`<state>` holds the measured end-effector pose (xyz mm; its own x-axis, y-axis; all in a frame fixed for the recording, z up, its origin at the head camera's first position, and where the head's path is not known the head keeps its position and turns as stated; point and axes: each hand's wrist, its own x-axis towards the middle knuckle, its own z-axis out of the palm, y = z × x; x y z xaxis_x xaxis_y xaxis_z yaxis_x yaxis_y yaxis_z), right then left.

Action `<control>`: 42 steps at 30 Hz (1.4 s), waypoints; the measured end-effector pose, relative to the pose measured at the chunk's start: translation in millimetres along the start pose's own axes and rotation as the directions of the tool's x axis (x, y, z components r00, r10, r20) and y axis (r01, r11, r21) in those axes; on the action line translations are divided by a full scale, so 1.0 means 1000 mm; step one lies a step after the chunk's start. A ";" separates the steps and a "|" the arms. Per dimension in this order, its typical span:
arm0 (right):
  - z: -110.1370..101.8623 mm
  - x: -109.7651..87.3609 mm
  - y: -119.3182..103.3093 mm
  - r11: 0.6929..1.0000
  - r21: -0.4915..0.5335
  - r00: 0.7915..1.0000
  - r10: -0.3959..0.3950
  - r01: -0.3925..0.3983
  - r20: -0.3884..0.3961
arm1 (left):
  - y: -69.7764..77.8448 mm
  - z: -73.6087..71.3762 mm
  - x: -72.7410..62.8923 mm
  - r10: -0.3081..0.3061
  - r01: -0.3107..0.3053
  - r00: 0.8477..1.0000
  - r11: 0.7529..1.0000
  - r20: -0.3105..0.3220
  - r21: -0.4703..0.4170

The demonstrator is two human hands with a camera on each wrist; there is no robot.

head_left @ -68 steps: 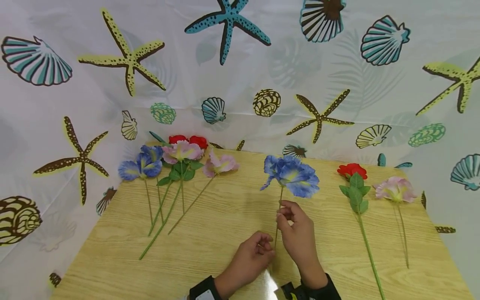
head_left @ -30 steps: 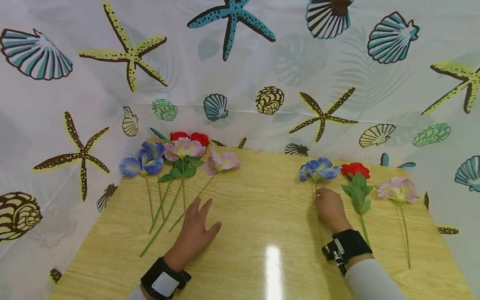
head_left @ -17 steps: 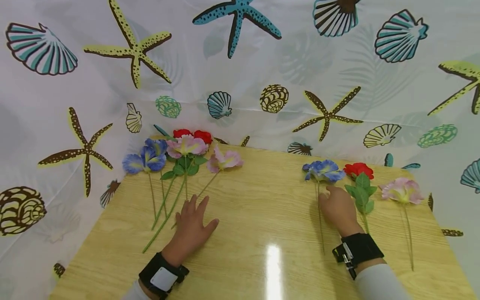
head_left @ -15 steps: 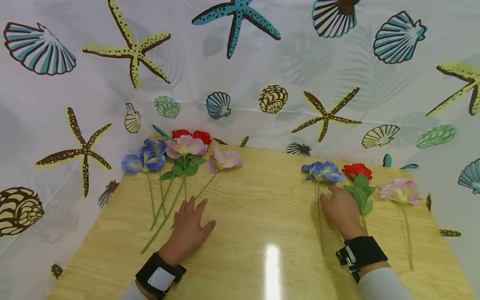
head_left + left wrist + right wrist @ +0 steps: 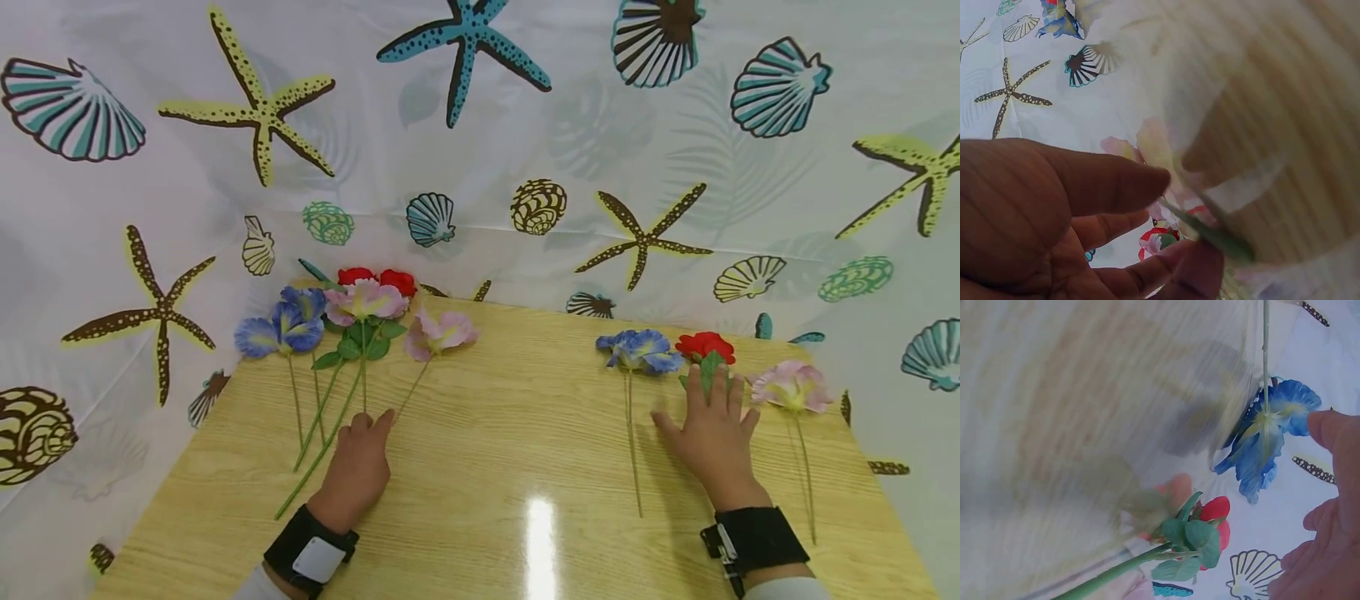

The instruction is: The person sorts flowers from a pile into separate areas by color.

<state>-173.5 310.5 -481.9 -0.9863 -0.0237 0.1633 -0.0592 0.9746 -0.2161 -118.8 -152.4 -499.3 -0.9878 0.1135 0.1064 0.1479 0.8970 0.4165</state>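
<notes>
My left hand (image 5: 358, 458) curls its fingers at the stem of the right-hand pink flower (image 5: 441, 332) in the left group. In the left wrist view, a green stem (image 5: 1210, 234) crosses between thumb and fingers; its lower end is blurred. My right hand (image 5: 716, 442) lies with fingers spread over the leaves of a red rose (image 5: 705, 346), hiding most of its stem. Beside it on the left lies a blue flower (image 5: 639, 350), clear of the hand, its thin stem pointing toward me. A pink flower (image 5: 791, 386) lies right of the rose.
Left on the wooden table (image 5: 495, 467) lie blue flowers (image 5: 281, 327), another pink flower (image 5: 367, 300) and red roses (image 5: 396, 282) with crossing stems. Behind stands a white cloth (image 5: 480, 167) printed with starfish and shells.
The right hand set the blue flower down beside the rose, let go and moved right over the rose. The left hand left that stem, moved left, then curled at a pink flower's stem.
</notes>
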 end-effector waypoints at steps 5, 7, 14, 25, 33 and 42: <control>-0.001 0.000 0.000 1.000 -0.014 0.999 0.027 -0.027 0.029 | -0.003 -0.001 0.000 0.004 -0.004 0.999 1.000 0.032 -0.011; -0.002 0.000 0.000 0.999 -0.019 0.999 0.029 -0.028 0.025 | -0.003 -0.001 0.000 0.013 -0.013 0.999 1.000 0.038 -0.003; -0.003 -0.008 -0.007 0.999 0.015 0.999 0.031 -0.031 -0.012 | -0.002 0.001 0.004 -0.041 0.046 0.998 0.995 0.056 -0.089; -0.002 -0.035 -0.061 0.955 0.297 1.000 0.004 0.006 -0.031 | 0.028 0.011 -0.002 0.015 0.043 0.992 0.889 0.122 -0.456; -0.011 -0.045 -0.110 0.803 0.587 0.990 0.033 -0.107 0.135 | 0.067 0.015 -0.018 0.088 0.132 0.962 0.679 0.259 -0.722; -0.008 -0.050 -0.146 0.433 0.882 0.983 0.084 -0.183 0.163 | 0.099 0.031 -0.027 0.161 0.185 0.938 0.516 0.307 -0.836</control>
<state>-113.8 171.4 -450.9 -0.9996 0.0223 -0.0146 0.0193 0.2299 -0.9730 -78.7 -53.7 -489.3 -0.9176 0.3819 -0.1100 -0.0658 0.1269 0.9897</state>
